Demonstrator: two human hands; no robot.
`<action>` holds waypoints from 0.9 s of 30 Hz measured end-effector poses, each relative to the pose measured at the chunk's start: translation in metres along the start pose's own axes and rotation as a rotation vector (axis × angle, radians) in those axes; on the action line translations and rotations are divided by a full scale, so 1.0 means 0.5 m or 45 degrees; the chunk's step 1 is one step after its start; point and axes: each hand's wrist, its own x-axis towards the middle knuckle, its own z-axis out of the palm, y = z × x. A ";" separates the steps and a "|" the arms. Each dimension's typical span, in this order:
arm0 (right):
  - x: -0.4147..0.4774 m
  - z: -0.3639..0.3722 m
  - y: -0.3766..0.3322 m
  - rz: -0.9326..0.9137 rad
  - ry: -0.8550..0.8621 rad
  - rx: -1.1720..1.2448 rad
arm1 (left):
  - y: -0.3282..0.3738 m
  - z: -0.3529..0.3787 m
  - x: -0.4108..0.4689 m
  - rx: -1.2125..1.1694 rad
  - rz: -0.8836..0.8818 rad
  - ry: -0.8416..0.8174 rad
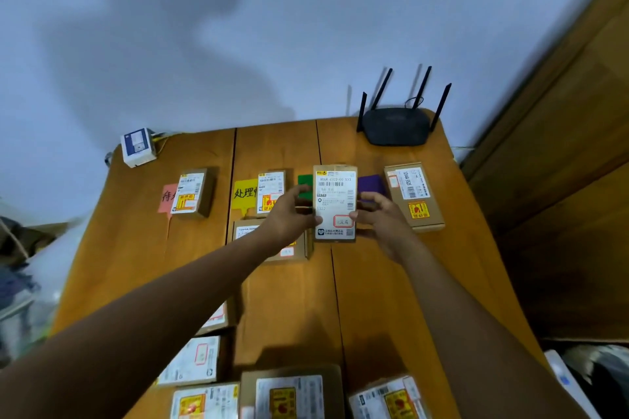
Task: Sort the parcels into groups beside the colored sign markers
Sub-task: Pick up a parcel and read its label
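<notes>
Both hands grip one cardboard parcel (335,194) with a white shipping label, held between the green sign marker (304,180) and the purple sign marker (370,183). My left hand (292,214) holds its left edge, my right hand (377,216) its right edge. A pink sign marker (166,197) has a parcel (193,192) beside it. A yellow sign marker (244,194) has a parcel (270,192) beside it. Another parcel (413,196) lies right of the purple marker. One more parcel (292,248) sits under my left forearm.
Several unsorted parcels (292,391) lie along the near edge of the wooden table (289,299). A black router (396,126) with antennas stands at the back right. A small white box (138,146) sits at the back left corner. A wooden door panel (561,146) is at right.
</notes>
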 end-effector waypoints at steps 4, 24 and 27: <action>0.006 0.028 0.030 0.054 -0.036 -0.036 | -0.044 -0.014 -0.001 0.001 -0.070 -0.006; 0.092 -0.026 0.236 0.463 0.172 -0.236 | -0.246 0.101 0.065 -0.161 -0.495 -0.283; 0.130 -0.036 0.241 0.441 0.208 -0.251 | -0.256 0.120 0.095 -0.173 -0.514 -0.273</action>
